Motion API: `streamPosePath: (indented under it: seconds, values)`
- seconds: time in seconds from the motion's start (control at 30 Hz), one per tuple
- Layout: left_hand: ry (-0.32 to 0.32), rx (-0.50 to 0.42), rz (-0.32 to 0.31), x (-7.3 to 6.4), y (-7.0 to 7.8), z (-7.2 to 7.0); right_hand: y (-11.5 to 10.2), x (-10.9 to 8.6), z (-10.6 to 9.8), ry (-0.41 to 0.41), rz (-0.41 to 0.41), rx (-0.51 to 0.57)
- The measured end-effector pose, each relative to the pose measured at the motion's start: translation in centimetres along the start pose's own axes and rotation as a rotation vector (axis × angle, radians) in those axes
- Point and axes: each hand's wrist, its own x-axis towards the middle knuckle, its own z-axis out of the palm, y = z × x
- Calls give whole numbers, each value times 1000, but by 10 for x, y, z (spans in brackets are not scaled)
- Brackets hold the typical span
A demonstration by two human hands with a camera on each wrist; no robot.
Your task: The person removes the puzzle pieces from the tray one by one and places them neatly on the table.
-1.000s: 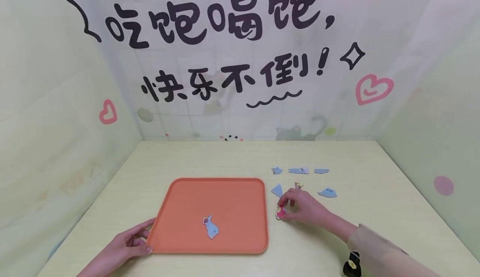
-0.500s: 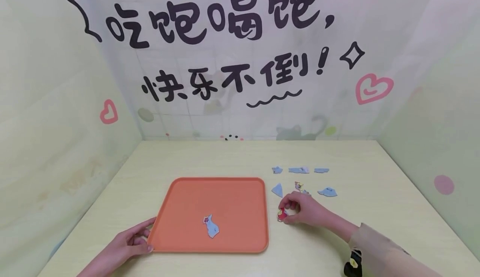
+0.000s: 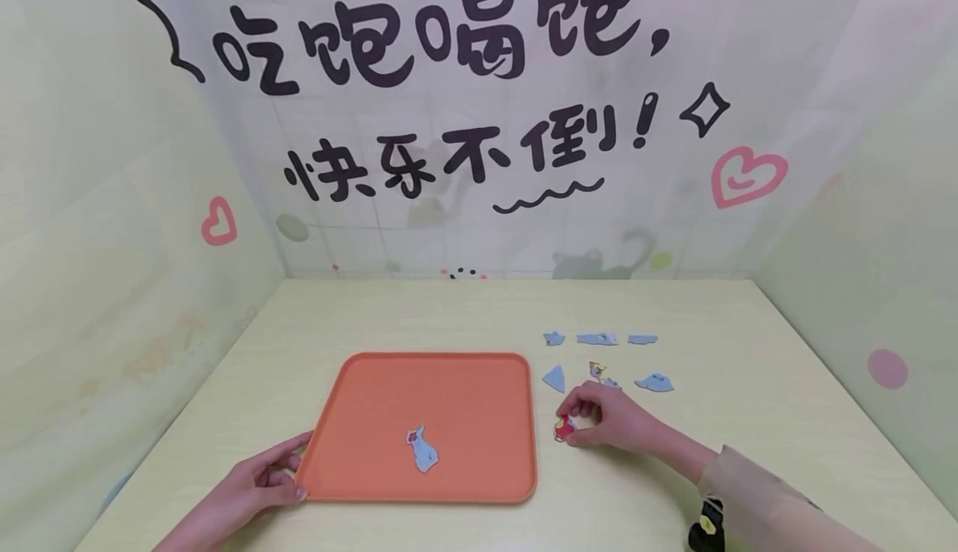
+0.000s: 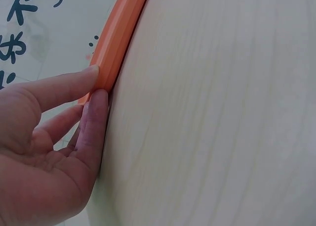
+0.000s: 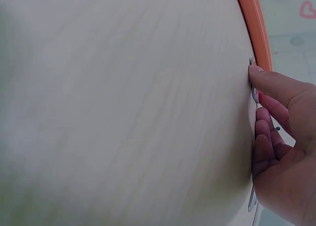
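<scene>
The orange tray [image 3: 479, 419] lies flat on the table, and my left hand [image 3: 250, 485] grips its near left corner between thumb and fingers. One light blue puzzle piece [image 3: 425, 455] with a small red patch lies inside the tray. Just right of the tray, my right hand [image 3: 617, 419] pinches a red and yellow puzzle piece [image 3: 564, 428] at the tabletop. The right wrist view shows this piece edge-on, mostly hidden behind the thumb. Beyond the right hand lies a multicoloured piece [image 3: 597, 371], partly covered by the fingers.
A blue triangular piece [image 3: 555, 378] and a blue curved piece [image 3: 654, 382] lie on the table [image 3: 763, 386] right of the tray. Farther back is a row of three pieces: a small one [image 3: 554, 338], a long one [image 3: 597, 338] and a narrow one [image 3: 643, 339]. Printed fabric walls enclose the table.
My right hand has shifted slightly toward the near edge, turning the red piece a little and uncovering more of the multicoloured piece behind it. My left hand stays on the tray corner.
</scene>
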Motion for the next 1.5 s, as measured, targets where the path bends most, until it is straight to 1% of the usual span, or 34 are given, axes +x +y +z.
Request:
streamPosePath:
  seconds: [0.17,0.3,0.5,0.73,0.9,1.13,1.27,1.33,1.5]
  values:
    - [1,-4,0,1,0,0,-1,-1,-1,-6,11,11]
    - [-17,-25,6,0,-1,0,-2,-1,-1,-13,12,22]
    - [-26,-44,-15,1,1,0,-2,-3,-1,-20,8,36]
    - [-1,-5,10,-1,0,1,-2,-5,-2,-29,3,40]
    - [2,-15,-13,0,2,1,-3,-5,-2,-33,12,38]
    - [-2,-3,16,-2,0,0,-3,-4,-2,-42,13,32]
    - [0,-9,5,-2,0,0,-5,-4,-3,-65,8,21]
    - [10,-3,-16,-2,2,1,-6,-4,-5,-84,4,10]
    - [31,3,-41,-2,4,2,-8,-3,-10,-121,-2,-7]
